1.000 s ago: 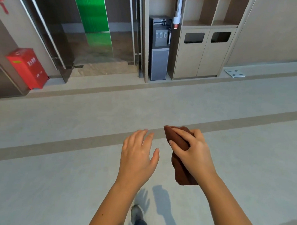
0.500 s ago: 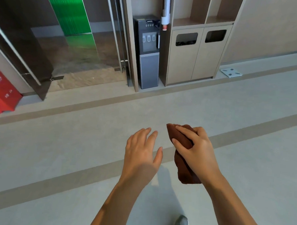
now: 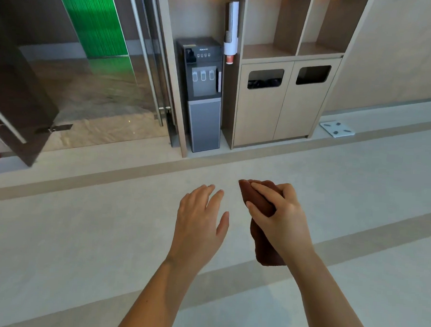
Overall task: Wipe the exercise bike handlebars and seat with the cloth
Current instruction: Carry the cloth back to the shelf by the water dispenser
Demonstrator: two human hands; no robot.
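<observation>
My right hand [image 3: 281, 223] has its fingers [image 3: 260, 190] clamped on the cloth [image 3: 265, 239], thumb pressed against its near-left side. The cloth is a dark reddish-brown, napped like towelling, bunched into a thick roll. Its long axis runs from beyond my fingertips back under my palm, one blunt end pointing away from me and a little left, the other end hanging below my wrist. It touches nothing but my hand and hangs above the floor [image 3: 83, 231].

My left hand [image 3: 199, 224] is just beside it, palm down, fingers apart and loosely spread, holding nothing; a small gap lies between its thumb and the cloth.

The floor under both hands is smooth pale grey with darker tan stripes. Well beyond my fingertips stand a grey boxy water dispenser [image 3: 202, 93] and a beige cabinet [image 3: 281, 102] with two rounded dark slots.
</observation>
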